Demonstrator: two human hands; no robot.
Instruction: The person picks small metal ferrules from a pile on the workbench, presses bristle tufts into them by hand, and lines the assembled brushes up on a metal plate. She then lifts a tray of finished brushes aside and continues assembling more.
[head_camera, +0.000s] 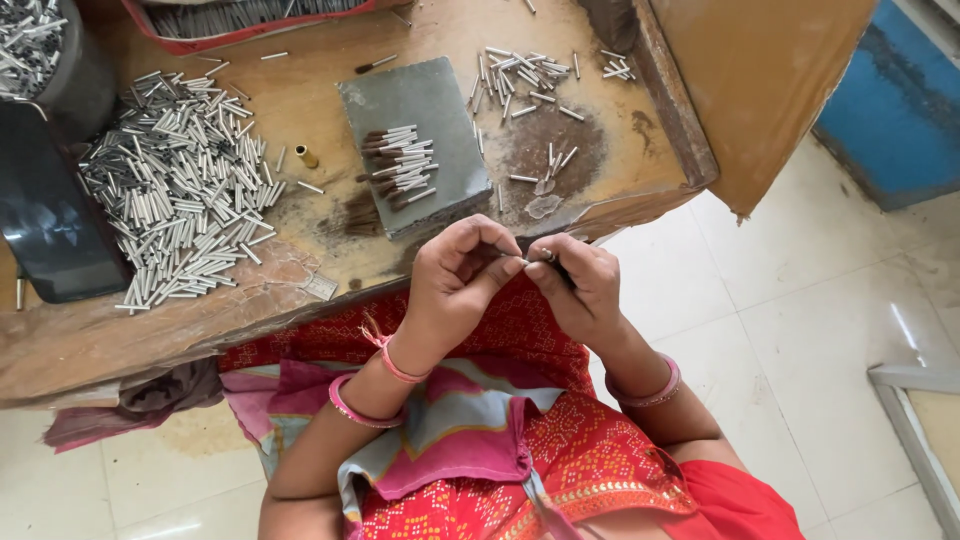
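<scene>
Two hands, left hand (457, 272) and right hand (578, 285), pinching one small metal tube (527, 260) mid-assembly; next, probably, careful seating with steady fingertips.

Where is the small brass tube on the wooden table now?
In the head view, the small brass tube lies on the wooden table, between the large pile of silver tubes on the left and the grey block.

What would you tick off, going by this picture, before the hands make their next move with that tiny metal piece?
1. Small metal tube pinched in right hand: ok.
2. Left hand fingertips meet the tube end: ok.
3. Whether bristles sit inside the tube: cannot tell.
4. Finished brush tips lie together on the grey block: ok.
5. Pile of empty tubes lies on the bench near the left hand: ok.
</scene>
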